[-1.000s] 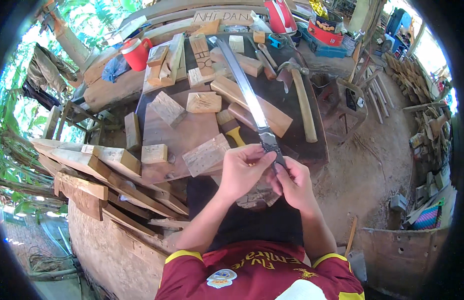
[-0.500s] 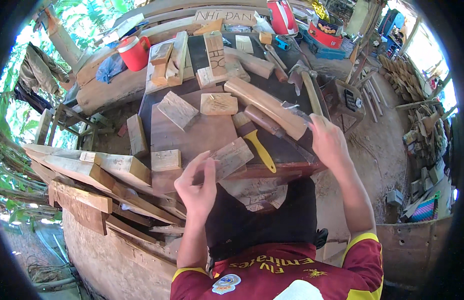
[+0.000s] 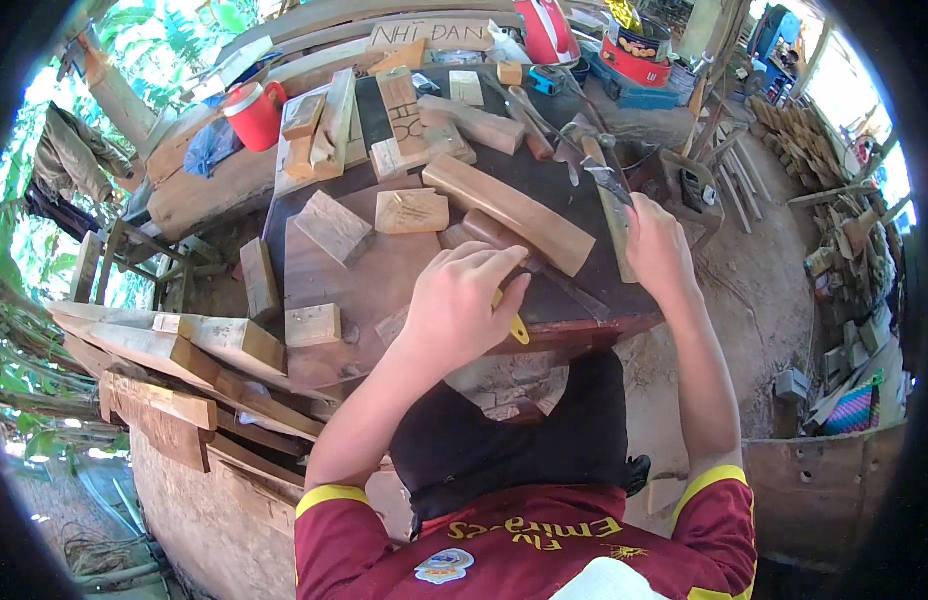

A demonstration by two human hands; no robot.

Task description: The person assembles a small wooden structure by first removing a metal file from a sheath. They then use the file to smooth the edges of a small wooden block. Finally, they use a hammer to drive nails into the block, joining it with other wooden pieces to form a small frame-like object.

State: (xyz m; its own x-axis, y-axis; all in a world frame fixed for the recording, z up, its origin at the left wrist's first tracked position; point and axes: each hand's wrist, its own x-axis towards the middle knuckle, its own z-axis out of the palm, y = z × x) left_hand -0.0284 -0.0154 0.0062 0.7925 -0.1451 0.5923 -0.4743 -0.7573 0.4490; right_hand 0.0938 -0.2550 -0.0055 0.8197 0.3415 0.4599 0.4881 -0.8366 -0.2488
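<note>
My right hand (image 3: 656, 245), at the table's right edge, is closed around a slim grey metal tool (image 3: 608, 180) pointing up and left; its exact kind is unclear. My left hand (image 3: 462, 300) hovers over the front of the table, thumb and fingers apart, with nothing seen between them. Beneath its fingers are a wooden-handled chisel (image 3: 576, 294) and a brush with a yellow handle (image 3: 519, 330), both partly covered by the hand. A long wooden block (image 3: 509, 212) lies just beyond. A small wood piece (image 3: 392, 325) shows beside my left wrist.
Several wood blocks, among them one with a grained face (image 3: 412, 211) and a tilted one (image 3: 332, 228), lie on the dark table (image 3: 384, 92). A hammer (image 3: 614, 215) rests at the right edge. A red jug (image 3: 252, 116) stands back left; timber beams (image 3: 229, 335) lie at the left.
My left hand has moved right and away from the small wood piece, over the brush and chisel. My right hand has risen slightly, lifting the grey tool off the long block.
</note>
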